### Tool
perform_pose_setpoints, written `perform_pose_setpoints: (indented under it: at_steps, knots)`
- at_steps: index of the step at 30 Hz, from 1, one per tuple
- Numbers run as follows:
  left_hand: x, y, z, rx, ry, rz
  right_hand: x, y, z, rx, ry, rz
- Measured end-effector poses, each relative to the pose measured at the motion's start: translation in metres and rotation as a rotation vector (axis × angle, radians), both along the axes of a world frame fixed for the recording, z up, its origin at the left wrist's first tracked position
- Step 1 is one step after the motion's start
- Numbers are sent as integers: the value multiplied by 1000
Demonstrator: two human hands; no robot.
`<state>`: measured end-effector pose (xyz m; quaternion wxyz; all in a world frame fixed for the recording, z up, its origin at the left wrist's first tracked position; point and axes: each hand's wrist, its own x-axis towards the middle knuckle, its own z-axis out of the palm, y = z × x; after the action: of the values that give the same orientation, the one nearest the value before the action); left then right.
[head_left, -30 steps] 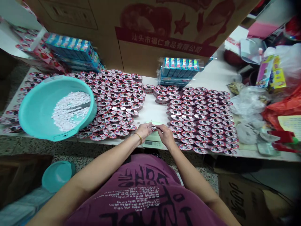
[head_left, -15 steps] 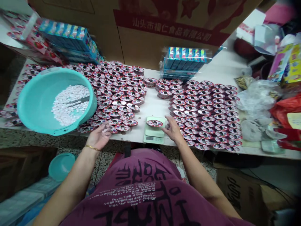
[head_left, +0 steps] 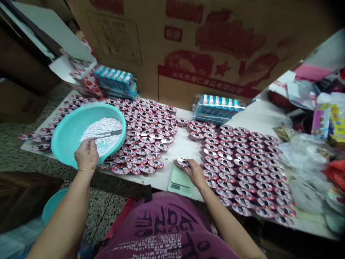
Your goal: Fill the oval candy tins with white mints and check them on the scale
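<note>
Right hand (head_left: 196,175): fingers pinched on the rim of a round foil-lidded candy tray (head_left: 182,163), which is tilted just above the scale and not touching it.
Left hand (head_left: 86,154): curled downward at the edge of the basin, fingers reaching over its rim; whether it grips anything is hidden.
Left wrist: a thin gold bangle (head_left: 85,168).
Front of the person: a maroon T-shirt (head_left: 161,226) with white and black lettering, too skewed to read.
Scale: a small digital scale (head_left: 180,182) with a pale green top, at the table's near edge; its display is unreadable.
Table: a white tabletop (head_left: 180,151) with red-and-silver trays (head_left: 242,169) in dense rows on both sides of the scale.
Basin: a turquoise plastic basin (head_left: 86,133), tilted, holding white candies (head_left: 104,131) and a metal scoop (head_left: 109,133).
Behind: a cardboard carton (head_left: 207,46) printed in red, "汕头市福仁食品有限公司", with shrink-wrapped blue packs (head_left: 218,109) before it.
Far right: clear plastic bags (head_left: 304,151) and a pink-and-yellow box (head_left: 334,120).
</note>
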<state>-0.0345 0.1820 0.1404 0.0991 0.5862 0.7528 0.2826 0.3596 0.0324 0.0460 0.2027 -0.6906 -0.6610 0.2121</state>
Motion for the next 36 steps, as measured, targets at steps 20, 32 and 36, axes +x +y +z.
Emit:
perform_pose_setpoints:
  at_steps: [20, 32, 36]
  knots:
    - [-14, 16, -44, -151, 260, 51, 42, 216, -6, 58, -133, 156]
    - [-11, 15, -39, -105, 192, 35, 54, 167, 49, 184, -411, 4]
    - [-12, 14, -34, -40, 128, 33, 31, 58, 60, 92, -317, 209]
